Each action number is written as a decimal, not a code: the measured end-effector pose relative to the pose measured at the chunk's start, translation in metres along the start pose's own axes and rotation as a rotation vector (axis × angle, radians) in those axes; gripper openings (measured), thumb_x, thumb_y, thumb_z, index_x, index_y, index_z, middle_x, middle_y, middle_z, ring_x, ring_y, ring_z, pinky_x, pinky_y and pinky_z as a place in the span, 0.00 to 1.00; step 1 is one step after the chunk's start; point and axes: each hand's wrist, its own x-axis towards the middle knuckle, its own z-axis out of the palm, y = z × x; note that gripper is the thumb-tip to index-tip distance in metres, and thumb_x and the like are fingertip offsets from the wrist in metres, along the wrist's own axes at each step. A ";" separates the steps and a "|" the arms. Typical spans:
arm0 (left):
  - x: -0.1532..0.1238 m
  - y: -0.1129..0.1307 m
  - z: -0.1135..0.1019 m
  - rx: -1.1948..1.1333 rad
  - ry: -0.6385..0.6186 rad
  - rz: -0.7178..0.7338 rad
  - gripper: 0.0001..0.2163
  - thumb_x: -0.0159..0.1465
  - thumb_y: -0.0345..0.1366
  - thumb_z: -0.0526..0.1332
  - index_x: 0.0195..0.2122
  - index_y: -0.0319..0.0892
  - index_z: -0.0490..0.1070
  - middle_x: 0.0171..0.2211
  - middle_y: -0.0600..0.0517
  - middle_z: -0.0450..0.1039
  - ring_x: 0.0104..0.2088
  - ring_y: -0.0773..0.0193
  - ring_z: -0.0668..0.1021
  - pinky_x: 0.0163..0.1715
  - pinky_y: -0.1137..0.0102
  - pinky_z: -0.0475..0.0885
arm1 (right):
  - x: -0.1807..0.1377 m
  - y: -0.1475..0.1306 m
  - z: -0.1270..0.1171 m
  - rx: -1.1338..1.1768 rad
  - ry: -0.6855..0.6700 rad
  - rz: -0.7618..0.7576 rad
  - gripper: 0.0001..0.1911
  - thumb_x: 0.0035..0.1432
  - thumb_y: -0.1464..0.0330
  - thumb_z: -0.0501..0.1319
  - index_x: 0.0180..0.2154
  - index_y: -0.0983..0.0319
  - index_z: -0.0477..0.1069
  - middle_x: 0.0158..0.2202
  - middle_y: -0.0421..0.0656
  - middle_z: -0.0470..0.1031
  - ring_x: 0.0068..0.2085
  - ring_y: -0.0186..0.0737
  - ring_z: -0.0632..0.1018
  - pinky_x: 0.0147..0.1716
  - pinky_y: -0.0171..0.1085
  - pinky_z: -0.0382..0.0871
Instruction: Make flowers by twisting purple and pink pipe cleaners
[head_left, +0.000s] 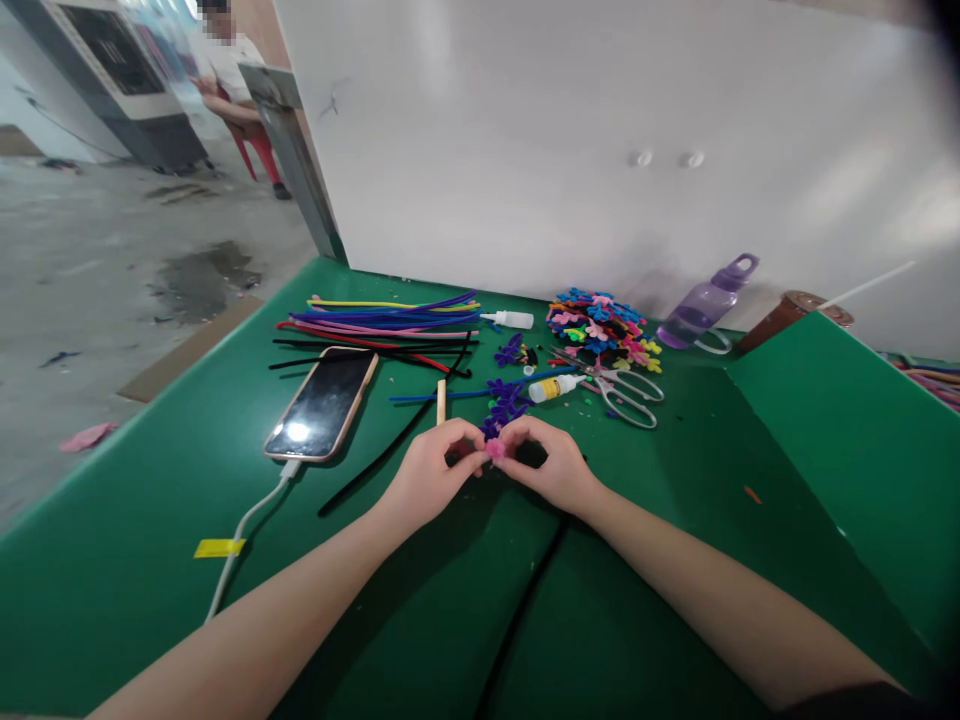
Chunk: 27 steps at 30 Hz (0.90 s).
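Between the fingertips of both hands is a small pink fuzzy piece (pixel 495 449), like bent pipe cleaner. My left hand (pixel 442 465) pinches it from the left, and my right hand (pixel 551 465) pinches it from the right. Just beyond the fingers lie purple pipe-cleaner flowers (pixel 507 400). A yellow-labelled glue bottle (pixel 555 388) rests beside them, close to scissors (pixel 619 390) with pale handles. A light wooden stick (pixel 441 402) shows behind my left hand. One black pipe cleaner (pixel 525 600) runs toward me below the hands.
Loose coloured pipe cleaners (pixel 382 318) lie at the back left, near a charging phone (pixel 322 405). Finished flower shapes (pixel 600 325) are piled at the back. A purple water bottle (pixel 701 310) and a brown drink cup (pixel 784 312) stand by the white wall. A person (pixel 236 90) sits far left.
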 end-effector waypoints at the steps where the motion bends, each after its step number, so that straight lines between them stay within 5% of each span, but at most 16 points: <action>1: 0.000 0.000 0.000 -0.002 -0.001 0.000 0.06 0.59 0.38 0.58 0.31 0.41 0.67 0.27 0.54 0.70 0.27 0.66 0.75 0.32 0.70 0.69 | 0.000 0.001 0.000 0.002 0.000 -0.002 0.06 0.53 0.68 0.61 0.34 0.61 0.67 0.34 0.41 0.71 0.31 0.32 0.73 0.34 0.35 0.70; 16: 0.001 -0.006 -0.001 -0.071 0.104 -0.072 0.03 0.59 0.34 0.58 0.31 0.41 0.66 0.27 0.53 0.72 0.27 0.66 0.77 0.31 0.72 0.71 | -0.002 0.002 0.001 -0.030 0.023 -0.158 0.05 0.54 0.72 0.59 0.35 0.60 0.72 0.36 0.44 0.75 0.38 0.37 0.76 0.40 0.38 0.72; 27: -0.004 0.000 0.003 -0.135 0.076 -0.024 0.05 0.57 0.34 0.60 0.30 0.38 0.67 0.27 0.52 0.73 0.27 0.67 0.76 0.32 0.72 0.71 | -0.005 -0.001 -0.001 -0.014 0.026 -0.119 0.07 0.54 0.72 0.59 0.35 0.61 0.73 0.37 0.45 0.75 0.37 0.36 0.76 0.38 0.37 0.72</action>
